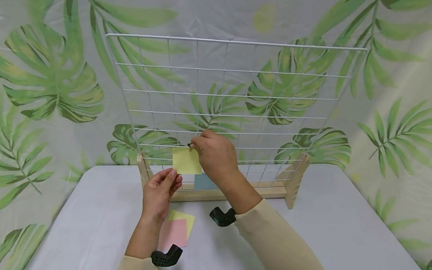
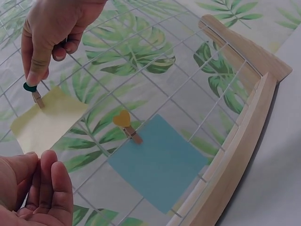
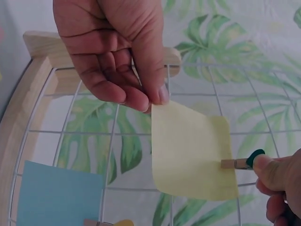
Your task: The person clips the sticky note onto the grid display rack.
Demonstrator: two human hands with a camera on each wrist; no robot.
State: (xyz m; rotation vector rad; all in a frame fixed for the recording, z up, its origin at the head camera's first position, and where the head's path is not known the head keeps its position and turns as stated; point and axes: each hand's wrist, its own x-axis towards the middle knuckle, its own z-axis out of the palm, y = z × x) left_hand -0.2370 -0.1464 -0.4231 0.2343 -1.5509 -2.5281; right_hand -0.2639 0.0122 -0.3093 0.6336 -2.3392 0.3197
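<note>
A square yellow paper note (image 1: 186, 160) is held up against the white wire grid (image 1: 227, 72). My left hand (image 1: 159, 192) pinches its lower left corner between thumb and fingers. At the note's top edge, my right hand (image 1: 217, 155) pinches a small wooden clothespin (image 2: 38, 100) with a dark green top. The clothespin's jaws are over the paper's edge; whether they also grip a wire I cannot tell. Lower on the grid hangs a blue note (image 2: 157, 162), clipped by a clothespin with a yellow heart (image 2: 122, 118); my right hand partly hides that note in the head view.
The grid stands in a wooden base (image 1: 234, 193) with side supports (image 1: 293, 184) on a white table (image 1: 340, 226). Near my left forearm lie a pink note (image 1: 175, 232) and a yellow one (image 1: 187, 220) partly beneath it. Leaf-patterned cloth (image 1: 53, 141) hangs behind.
</note>
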